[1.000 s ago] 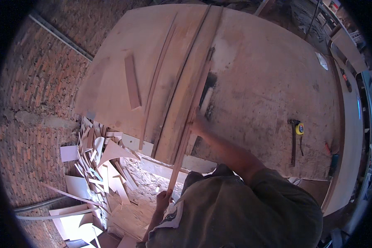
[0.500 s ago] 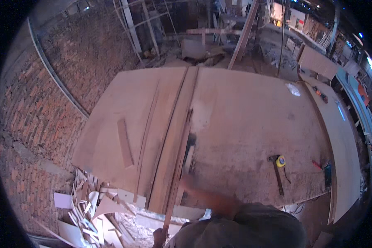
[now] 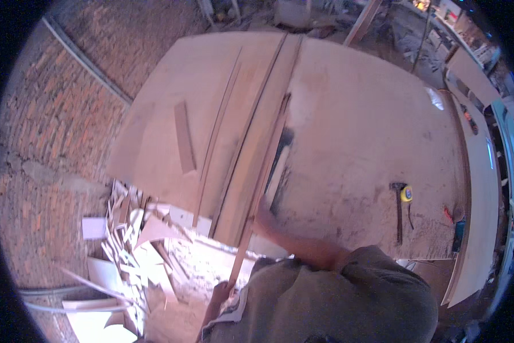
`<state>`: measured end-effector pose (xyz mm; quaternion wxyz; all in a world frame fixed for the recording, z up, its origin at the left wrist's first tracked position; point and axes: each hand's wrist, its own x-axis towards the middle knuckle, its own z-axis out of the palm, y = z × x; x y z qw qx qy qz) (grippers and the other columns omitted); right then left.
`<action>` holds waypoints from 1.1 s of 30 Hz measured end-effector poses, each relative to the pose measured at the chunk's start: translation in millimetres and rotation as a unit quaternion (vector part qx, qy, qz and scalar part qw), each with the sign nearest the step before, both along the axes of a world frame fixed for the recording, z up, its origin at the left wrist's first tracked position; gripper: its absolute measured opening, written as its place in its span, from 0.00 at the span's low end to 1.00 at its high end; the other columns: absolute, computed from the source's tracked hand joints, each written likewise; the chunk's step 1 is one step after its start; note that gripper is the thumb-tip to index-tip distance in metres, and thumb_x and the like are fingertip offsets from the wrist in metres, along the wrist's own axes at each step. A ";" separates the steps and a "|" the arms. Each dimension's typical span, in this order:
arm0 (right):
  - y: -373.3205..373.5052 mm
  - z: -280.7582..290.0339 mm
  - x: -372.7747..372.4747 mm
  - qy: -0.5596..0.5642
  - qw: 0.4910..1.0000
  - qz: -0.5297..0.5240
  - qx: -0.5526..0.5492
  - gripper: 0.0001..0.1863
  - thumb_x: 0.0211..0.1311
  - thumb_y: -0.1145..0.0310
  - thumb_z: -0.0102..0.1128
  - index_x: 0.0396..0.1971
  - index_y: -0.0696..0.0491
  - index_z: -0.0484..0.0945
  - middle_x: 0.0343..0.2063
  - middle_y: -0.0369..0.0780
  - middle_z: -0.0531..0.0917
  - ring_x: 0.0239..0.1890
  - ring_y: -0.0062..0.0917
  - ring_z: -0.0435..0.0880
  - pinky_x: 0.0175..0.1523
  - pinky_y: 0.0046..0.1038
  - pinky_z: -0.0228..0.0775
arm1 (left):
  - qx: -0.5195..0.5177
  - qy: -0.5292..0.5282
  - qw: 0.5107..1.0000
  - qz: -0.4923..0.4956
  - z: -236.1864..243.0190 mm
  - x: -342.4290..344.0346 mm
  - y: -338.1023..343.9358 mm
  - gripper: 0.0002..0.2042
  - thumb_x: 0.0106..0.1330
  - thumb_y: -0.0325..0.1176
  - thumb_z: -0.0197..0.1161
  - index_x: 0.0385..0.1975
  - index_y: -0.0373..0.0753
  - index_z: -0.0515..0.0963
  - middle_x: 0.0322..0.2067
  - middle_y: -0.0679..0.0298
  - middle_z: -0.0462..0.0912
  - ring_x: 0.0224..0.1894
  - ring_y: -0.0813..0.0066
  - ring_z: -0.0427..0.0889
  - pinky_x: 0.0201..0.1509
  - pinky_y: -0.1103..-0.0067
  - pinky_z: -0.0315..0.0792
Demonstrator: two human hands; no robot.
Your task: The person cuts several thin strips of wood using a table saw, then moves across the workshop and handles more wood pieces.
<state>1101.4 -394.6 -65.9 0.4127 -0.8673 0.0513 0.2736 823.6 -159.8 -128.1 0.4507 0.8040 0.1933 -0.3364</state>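
A long thin wooden strip point(image 3: 243, 249) runs away from me over the near edge of a large wooden panel table point(image 3: 348, 143). My left hand point(image 3: 220, 292), low in the picture, is closed around the strip's near end. Farther along, my right hand point(image 3: 263, 222) lies against the strip beside the stacked long boards point(image 3: 246, 177); its fingers are blurred and partly hidden. Just beyond that hand, a pale narrow piece point(image 3: 277, 171) lies by a dark gap to the right of the boards.
A hammer point(image 3: 399, 214) and a yellow tape measure point(image 3: 406, 194) lie on the right. A short board point(image 3: 184, 137) and a thin strip point(image 3: 218, 137) rest on the left. Offcuts point(image 3: 148, 246) are heaped near left beside a brick wall point(image 3: 57, 143). A long panel point(image 3: 477, 217) flanks the right.
My view has tipped downward, so the table and both hands appear higher in the picture. My left hand stays on the strip, and my right hand stays beside the boards.
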 end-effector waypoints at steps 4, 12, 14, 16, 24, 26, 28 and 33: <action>6.4 -8.0 -15.4 -0.091 0.988 -0.030 0.125 0.46 0.54 0.67 0.58 0.65 0.66 0.40 0.50 0.64 0.70 0.49 0.50 0.76 0.53 0.42 0.69 | 0.018 0.018 0.997 0.071 86.7 23.5 -30.3 0.24 0.65 0.52 0.58 0.24 0.32 0.75 0.18 0.61 0.80 0.20 0.77 0.80 0.22 0.80 0.73; -5.6 -27.6 17.3 -0.129 0.991 -0.041 0.004 0.44 0.54 0.67 0.58 0.64 0.69 0.42 0.47 0.65 0.72 0.50 0.51 0.75 0.54 0.43 0.68 | 0.017 0.002 0.994 0.106 63.6 36.5 -37.2 0.24 0.64 0.51 0.59 0.21 0.33 0.76 0.16 0.63 0.79 0.16 0.80 0.76 0.19 0.81 0.70; -4.6 -37.1 29.0 -0.179 0.983 -0.022 -0.028 0.45 0.53 0.68 0.58 0.64 0.68 0.42 0.43 0.62 0.75 0.45 0.51 0.77 0.50 0.43 0.71 | -0.030 -0.014 0.984 0.172 59.2 41.1 -40.7 0.24 0.64 0.51 0.59 0.19 0.32 0.76 0.15 0.63 0.79 0.17 0.80 0.77 0.20 0.81 0.70; -11.5 -38.3 45.2 -0.174 0.984 -0.025 -0.037 0.45 0.52 0.69 0.58 0.65 0.68 0.42 0.41 0.61 0.77 0.43 0.51 0.78 0.47 0.43 0.72 | 0.019 -0.023 0.992 0.121 68.8 62.0 -49.8 0.24 0.64 0.50 0.59 0.20 0.32 0.77 0.15 0.62 0.79 0.17 0.80 0.76 0.20 0.81 0.70; -39.8 -28.8 118.1 -0.181 0.980 0.049 -0.074 0.48 0.48 0.71 0.57 0.65 0.68 0.39 0.34 0.61 0.79 0.38 0.52 0.80 0.41 0.43 0.73 | -0.018 -0.019 0.980 0.199 64.2 124.0 -78.7 0.23 0.61 0.51 0.63 0.21 0.31 0.78 0.16 0.63 0.79 0.17 0.80 0.75 0.21 0.82 0.69; -45.8 -33.9 125.7 -0.172 0.982 0.039 -0.062 0.49 0.47 0.70 0.58 0.65 0.68 0.38 0.36 0.61 0.79 0.39 0.52 0.80 0.42 0.44 0.73 | -0.021 -0.019 0.978 0.209 72.3 138.0 -87.8 0.23 0.60 0.50 0.64 0.21 0.31 0.78 0.16 0.63 0.79 0.17 0.80 0.75 0.21 0.82 0.69; -45.1 -35.7 130.7 -0.158 0.985 0.027 -0.060 0.51 0.47 0.70 0.59 0.65 0.68 0.36 0.37 0.61 0.78 0.40 0.51 0.80 0.44 0.43 0.73 | -0.021 -0.002 0.977 0.213 59.7 136.2 -82.1 0.23 0.60 0.50 0.64 0.22 0.31 0.78 0.18 0.62 0.80 0.18 0.80 0.77 0.23 0.82 0.70; -42.1 8.5 127.4 -0.121 0.985 0.070 -0.101 0.52 0.48 0.69 0.59 0.64 0.69 0.33 0.43 0.62 0.76 0.45 0.50 0.79 0.49 0.42 0.72 | -0.137 0.025 0.963 0.230 40.2 109.1 -55.6 0.19 0.64 0.44 0.61 0.30 0.28 0.78 0.24 0.59 0.82 0.24 0.76 0.81 0.29 0.82 0.75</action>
